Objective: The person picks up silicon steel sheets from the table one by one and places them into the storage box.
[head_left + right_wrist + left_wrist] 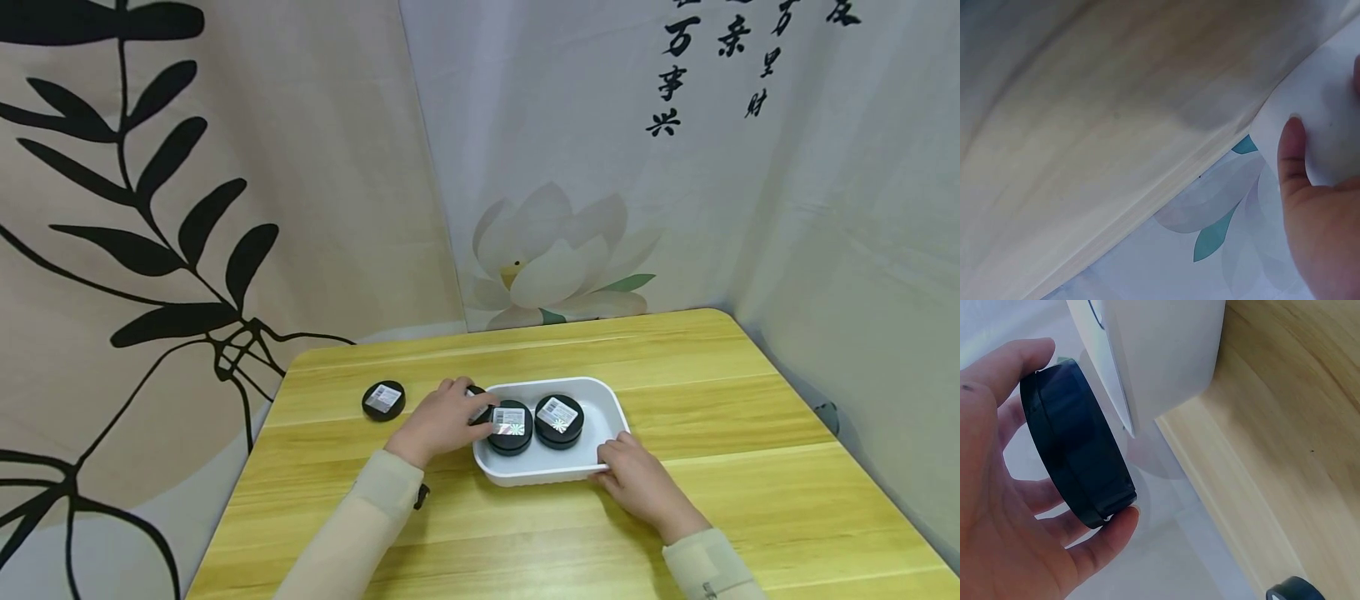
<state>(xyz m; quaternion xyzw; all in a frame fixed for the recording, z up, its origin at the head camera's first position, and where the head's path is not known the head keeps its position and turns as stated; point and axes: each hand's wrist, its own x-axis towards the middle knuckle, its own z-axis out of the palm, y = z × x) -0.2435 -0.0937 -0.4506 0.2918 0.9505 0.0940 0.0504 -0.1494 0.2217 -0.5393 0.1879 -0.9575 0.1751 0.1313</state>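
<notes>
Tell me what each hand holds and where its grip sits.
Left hand grips a black round tin by its rim, thumb and fingertips on opposite edges. Right hand holds the white tray at its near right corner.

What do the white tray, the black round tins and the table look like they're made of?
The white tray looks like moulded plastic: smooth, semi-gloss, with rounded corners and rim. The black round tin in the left hand has a matte dark shell with a lid seam, plastic or coated metal, hard to tell. The table shows pale wood grain with a satin sheen, possibly laminate.
</notes>
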